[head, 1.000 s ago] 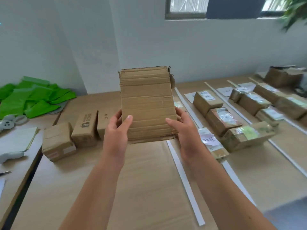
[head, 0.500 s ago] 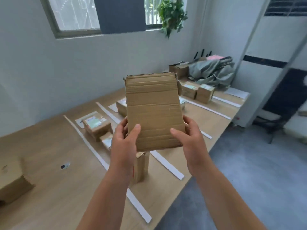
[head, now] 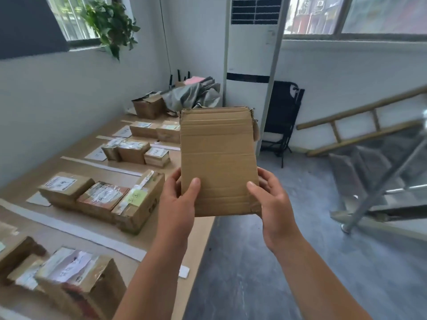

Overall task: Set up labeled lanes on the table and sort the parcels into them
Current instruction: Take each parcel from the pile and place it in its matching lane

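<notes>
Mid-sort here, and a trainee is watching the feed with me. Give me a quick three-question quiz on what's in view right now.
1. True or false: the left hand and the right hand both hold the cardboard parcel.
2. Where is that parcel? A) lying in a lane on the table; B) held up in the air; C) stacked on another parcel.
3. How many parcels are in the row that includes the parcel with the green note?
Key: 1 true; 2 B; 3 three.
</notes>
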A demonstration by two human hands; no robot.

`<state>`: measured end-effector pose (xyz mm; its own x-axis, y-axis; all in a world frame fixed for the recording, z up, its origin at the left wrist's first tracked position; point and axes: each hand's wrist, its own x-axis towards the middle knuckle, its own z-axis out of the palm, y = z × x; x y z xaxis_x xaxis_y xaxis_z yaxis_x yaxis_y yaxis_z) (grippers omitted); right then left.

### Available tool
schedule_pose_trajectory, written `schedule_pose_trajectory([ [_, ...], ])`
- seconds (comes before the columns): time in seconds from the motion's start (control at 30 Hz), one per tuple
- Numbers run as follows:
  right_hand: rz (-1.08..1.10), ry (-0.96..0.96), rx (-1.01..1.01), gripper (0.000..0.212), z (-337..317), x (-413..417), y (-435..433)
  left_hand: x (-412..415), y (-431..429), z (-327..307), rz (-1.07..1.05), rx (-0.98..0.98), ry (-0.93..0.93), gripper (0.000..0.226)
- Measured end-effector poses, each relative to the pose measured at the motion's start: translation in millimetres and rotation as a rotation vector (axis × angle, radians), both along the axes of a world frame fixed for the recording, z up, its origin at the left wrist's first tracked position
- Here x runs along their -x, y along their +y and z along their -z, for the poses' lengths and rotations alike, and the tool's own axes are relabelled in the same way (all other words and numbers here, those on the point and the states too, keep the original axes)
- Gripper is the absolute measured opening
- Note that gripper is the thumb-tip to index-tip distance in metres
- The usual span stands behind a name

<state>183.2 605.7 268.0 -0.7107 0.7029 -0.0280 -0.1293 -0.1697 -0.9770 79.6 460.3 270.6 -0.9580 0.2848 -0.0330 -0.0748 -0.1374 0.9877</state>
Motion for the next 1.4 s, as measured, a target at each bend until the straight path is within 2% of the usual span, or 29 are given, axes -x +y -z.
schedule_pose_trajectory([
  [0.37,0.186,0.022,0.170,0.028,12,40,195,48,192,-1,0.043,0.044,0.052,0.035],
  [0.57,0.184,-0.001,0.194,0.028,21,83,261,93,258,2,0.011,0.124,0.122,0.031],
  [0.87,0.152,-0.019,0.175,0.028,34,208,342,212,336,26,0.027,0.101,0.062,0.034],
  [1.0,0.161,-0.034,0.183,0.030,33,275,372,277,371,28,0.053,0.097,0.033,0.028],
  [1.2,0.171,-0.029,0.210,0.030,35,354,410,357,409,32,0.050,0.076,-0.014,0.045],
  [1.4,0.069,-0.058,0.213,0.030,43,418,445,413,432,48,-0.010,0.081,-0.072,0.044],
])
